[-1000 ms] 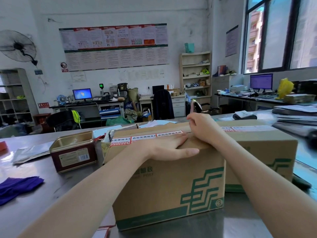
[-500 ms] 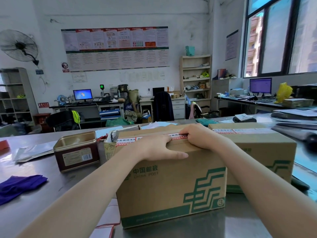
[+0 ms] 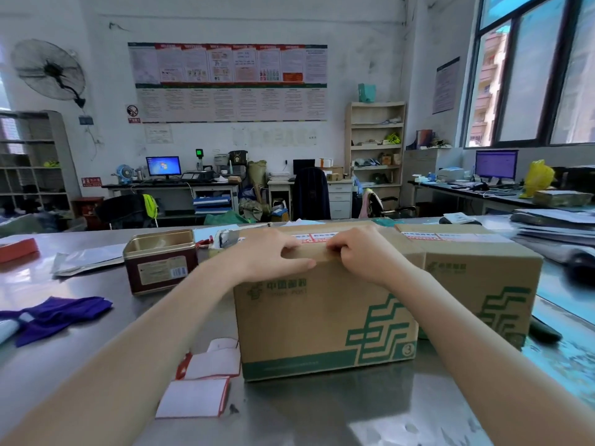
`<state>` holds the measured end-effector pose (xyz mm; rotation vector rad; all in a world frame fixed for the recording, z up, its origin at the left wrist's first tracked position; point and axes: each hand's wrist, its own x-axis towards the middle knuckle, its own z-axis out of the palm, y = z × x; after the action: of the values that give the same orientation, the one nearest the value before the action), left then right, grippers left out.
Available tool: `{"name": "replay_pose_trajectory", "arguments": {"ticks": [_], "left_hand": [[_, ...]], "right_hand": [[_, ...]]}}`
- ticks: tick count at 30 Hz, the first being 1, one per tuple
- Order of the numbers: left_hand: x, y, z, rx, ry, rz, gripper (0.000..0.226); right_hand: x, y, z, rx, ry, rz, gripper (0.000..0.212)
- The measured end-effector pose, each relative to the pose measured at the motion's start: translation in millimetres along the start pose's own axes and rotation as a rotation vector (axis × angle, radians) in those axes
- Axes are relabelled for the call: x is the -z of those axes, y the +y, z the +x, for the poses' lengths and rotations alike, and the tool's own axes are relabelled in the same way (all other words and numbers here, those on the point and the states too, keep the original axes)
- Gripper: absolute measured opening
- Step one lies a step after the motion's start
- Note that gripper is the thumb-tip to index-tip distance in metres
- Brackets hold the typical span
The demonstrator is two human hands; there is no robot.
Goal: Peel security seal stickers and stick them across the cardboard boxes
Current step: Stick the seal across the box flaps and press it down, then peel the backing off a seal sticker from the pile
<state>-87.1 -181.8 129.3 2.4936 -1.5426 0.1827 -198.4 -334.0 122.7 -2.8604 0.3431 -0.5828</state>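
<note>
The near box (image 3: 322, 317) is gripped at its top edge by the curled left hand (image 3: 273, 257) and right hand (image 3: 363, 255) — probably so the seal sticker (image 3: 310, 237) is pressed flat.

White plastered wall (image 3: 354, 33) carried long red-green poster board (image 3: 228, 82) and black round fan (image 3: 48, 70). Beige wooden shelf unit (image 3: 375, 146) stood right; dark-framed window (image 3: 531, 69) admitted daylight.
</note>
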Motion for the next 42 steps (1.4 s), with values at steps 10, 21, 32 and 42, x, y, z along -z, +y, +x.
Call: {"name": "replay_pose_trajectory", "arguments": {"ticks": [10, 21, 32, 42], "left_hand": [[-20.7, -78.0, -120.7, 0.201, 0.428, -0.242, 0.026], [-113.4, -154.6, -168.4, 0.518, 0.026, -0.213, 0.044], [-153.5, -169.8, -183.5, 0.614, 0.187, -0.308, 0.086], [-156.0, -169.5, -175.6, 0.758, 0.184, -0.192, 0.054]], "right_hand": [[-95.3, -107.4, -35.0, 0.512, 0.148, 0.133, 0.036], [-218.1, -147.3, -5.3, 0.324, -0.240, 0.159, 0.036], [-267.3, -149.0, 19.4, 0.275, -0.235, 0.351, 0.033], [-264.9, -154.6, 12.2, 0.373, -0.333, 0.209, 0.064]]}}
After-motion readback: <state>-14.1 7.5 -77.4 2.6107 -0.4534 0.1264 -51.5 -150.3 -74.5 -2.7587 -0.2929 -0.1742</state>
